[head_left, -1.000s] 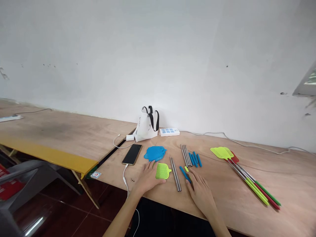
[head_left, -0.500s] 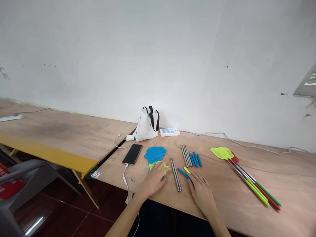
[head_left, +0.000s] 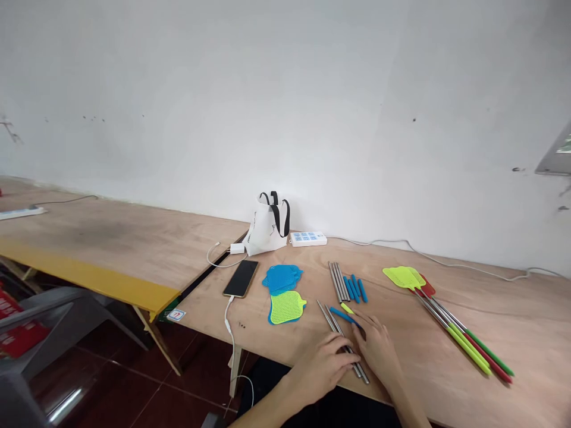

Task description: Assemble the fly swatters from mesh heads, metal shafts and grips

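Note:
My left hand [head_left: 323, 364] lies at the table's near edge with its fingers curled onto two metal rods [head_left: 332, 321], which run diagonally under it. My right hand [head_left: 378, 346] rests flat beside those rods, fingers stretched toward a loose blue handle sleeve [head_left: 342, 314] and a small yellow-green sleeve [head_left: 347, 308]. A yellow-green swatter head [head_left: 286, 307] lies on a blue one to the left. Behind it lies a stack of blue swatter heads [head_left: 281, 276].
More metal rods [head_left: 338, 280] and blue sleeves [head_left: 355, 288] lie further back. Finished fly swatters [head_left: 446, 321] lie at the right. A phone [head_left: 241, 278] on a cable, a white bag [head_left: 267, 223] and a power strip [head_left: 308, 238] stand near the wall. A gap separates the left table [head_left: 111, 249].
My left hand left the yellow-green swatter head and moved right onto the two metal rods, which are now pulled toward the near edge and angled. My right hand stayed beside them.

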`<state>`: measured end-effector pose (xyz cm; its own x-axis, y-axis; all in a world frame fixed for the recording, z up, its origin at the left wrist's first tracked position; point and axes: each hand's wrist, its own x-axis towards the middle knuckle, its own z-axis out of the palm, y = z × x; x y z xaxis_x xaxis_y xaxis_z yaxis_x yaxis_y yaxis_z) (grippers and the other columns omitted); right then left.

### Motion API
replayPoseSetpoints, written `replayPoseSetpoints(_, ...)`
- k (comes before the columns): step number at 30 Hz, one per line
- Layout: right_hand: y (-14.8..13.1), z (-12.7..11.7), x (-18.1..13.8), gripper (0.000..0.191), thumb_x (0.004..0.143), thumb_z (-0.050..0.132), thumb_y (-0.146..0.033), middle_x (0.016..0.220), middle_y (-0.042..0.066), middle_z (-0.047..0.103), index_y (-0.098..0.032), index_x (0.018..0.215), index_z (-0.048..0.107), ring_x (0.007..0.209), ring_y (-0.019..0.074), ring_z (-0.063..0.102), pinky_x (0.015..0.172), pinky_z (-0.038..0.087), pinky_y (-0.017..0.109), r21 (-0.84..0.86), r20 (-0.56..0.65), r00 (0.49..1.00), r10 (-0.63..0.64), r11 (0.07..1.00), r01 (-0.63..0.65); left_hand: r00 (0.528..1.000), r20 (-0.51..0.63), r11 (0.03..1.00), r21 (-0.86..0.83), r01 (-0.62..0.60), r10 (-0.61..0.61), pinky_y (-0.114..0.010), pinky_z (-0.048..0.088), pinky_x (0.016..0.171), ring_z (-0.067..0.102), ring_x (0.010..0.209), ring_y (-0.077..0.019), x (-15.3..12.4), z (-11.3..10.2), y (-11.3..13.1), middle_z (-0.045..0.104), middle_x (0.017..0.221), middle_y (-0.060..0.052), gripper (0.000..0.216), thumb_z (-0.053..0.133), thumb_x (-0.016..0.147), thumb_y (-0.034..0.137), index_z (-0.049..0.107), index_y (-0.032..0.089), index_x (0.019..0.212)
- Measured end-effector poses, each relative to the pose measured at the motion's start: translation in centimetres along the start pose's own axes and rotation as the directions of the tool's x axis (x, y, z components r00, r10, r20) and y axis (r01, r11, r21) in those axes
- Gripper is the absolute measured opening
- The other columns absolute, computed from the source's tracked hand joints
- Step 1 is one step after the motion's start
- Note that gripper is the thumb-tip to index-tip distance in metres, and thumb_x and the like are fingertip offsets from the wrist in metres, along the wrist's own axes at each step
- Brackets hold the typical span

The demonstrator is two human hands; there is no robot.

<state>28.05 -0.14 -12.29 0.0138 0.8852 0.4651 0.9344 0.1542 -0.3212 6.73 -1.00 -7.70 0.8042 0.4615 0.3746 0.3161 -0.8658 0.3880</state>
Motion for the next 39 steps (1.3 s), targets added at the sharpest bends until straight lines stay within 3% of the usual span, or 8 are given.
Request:
replayPoseSetpoints(4,1.5,-0.7,-0.2,0.041,0.098,0.037,-0.032,0.13,0.002,0.068,-0.028,0.123,0.07,0.119,0.0228,0.061,0.1,0.049,0.043,0.102,0.013,0.999,-0.037,0.994,0.035,0.998,-0.013,0.998,0.013,0.055,-0.055,-0.044,0.04,0.113,0.058,0.125,-0.0221,0.1,-0.9,-0.9,0.068,0.123,-0.003,0.025,0.051,0.103,0.036,0.067,0.03,0.121)
replayPoseSetpoints(8,2.9,-1.2,-0.9,0.04,0.098,0.038,-0.035,0.13,0.003,0.068,-0.031,0.123,0.07,0.117,0.0232,0.063,0.1,0.05,0.045,0.114,-0.009,1.0,0.008,0.993,-0.007,0.987,-0.078,0.989,0.033,0.142,-0.139,-0.048,0.029,0.122,0.053,0.133,-0.0204,0.1,-1.6,-2.1,0.067,0.13,0.001,0.019,0.056,0.101,0.033,0.065,0.031,0.118)
replayPoseSetpoints(15,2.9,-2.1,-1.1,0.04,0.098,0.041,-0.042,0.129,0.004,0.068,-0.031,0.125,0.069,0.121,0.0256,0.061,0.1,0.049,0.047,0.045,0.0,0.999,0.039,0.998,-0.039,0.952,-0.16,0.959,0.074,0.275,-0.261,-0.048,0.031,0.121,0.059,0.124,-0.02,0.0,-1.4,-3.2,0.068,0.116,-0.001,0.003,0.055,0.101,0.024,0.057,0.024,0.101)
replayPoseSetpoints(20,2.9,-2.3,-1.0,0.038,0.098,0.042,-0.046,0.125,0.006,0.07,-0.028,0.111,0.073,0.118,0.0267,0.062,0.102,0.048,0.048,0.109,-0.012,0.998,0.068,0.992,-0.066,0.935,-0.194,0.941,0.105,0.322,-0.298,-0.044,0.032,0.12,0.062,0.113,-0.0183,0.0,-1.6,-4.4,0.068,0.11,0.001,0.007,0.055,0.1,0.019,0.055,0.023,0.095)
replayPoseSetpoints(26,4.1,-2.9,-1.0,0.036,0.097,0.046,-0.048,0.122,0.007,0.07,-0.026,0.108,0.072,0.117,0.0263,0.063,0.104,0.047,0.048,0.244,0.057,0.997,0.052,0.968,-0.064,0.898,-0.232,0.897,0.156,0.413,-0.373,-0.041,0.044,0.1,0.061,0.104,-0.0218,-0.1,-2.6,-5.0,0.067,0.106,-0.002,0.008,0.05,0.102,0.021,0.057,0.023,0.098)
replayPoseSetpoints(39,6.0,-3.8,-1.5,0.036,0.092,0.054,-0.052,0.129,0.008,0.067,-0.025,0.105,0.073,0.125,0.0277,0.059,0.111,0.044,0.049,0.381,0.164,0.985,0.059,0.917,-0.119,0.869,-0.228,0.843,0.231,0.486,-0.439,-0.044,0.041,0.095,0.059,0.106,-0.025,0.0,-2.5,-4.9,0.066,0.11,-0.003,0.014,0.05,0.103,0.03,0.06,0.022,0.1)
